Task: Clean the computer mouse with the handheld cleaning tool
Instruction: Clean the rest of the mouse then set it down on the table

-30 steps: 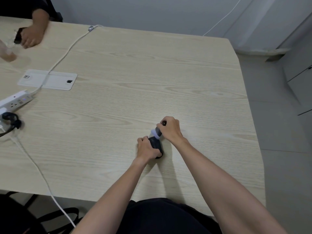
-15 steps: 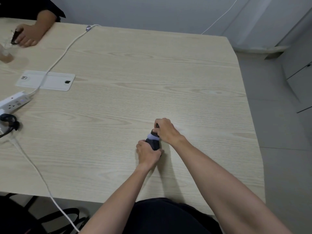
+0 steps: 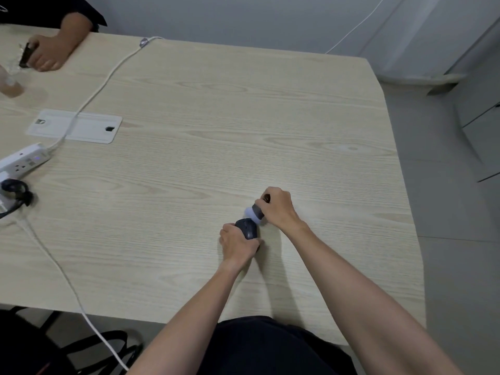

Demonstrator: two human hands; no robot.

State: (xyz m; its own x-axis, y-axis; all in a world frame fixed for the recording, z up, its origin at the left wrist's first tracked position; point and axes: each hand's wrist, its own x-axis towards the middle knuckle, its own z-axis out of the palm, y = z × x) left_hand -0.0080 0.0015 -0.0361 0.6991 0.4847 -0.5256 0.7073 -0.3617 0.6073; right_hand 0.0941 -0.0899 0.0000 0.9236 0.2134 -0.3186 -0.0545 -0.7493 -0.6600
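Surface: a pale wood-grain table [image 3: 243, 117].
Left hand [image 3: 238, 243]: wrapped around the dark computer mouse [image 3: 247, 227], pinned on the table's near-right area.
Right hand [image 3: 278, 208]: closed around the cleaning tool [image 3: 255, 212], its white head pressed against the mouse's far end.

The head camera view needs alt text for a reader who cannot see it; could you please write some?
A person's left hand holds a dark computer mouse on a pale wooden table while the right hand presses a handheld cleaning tool with a pale round head against its far end. A white power strip and cable lie at left.
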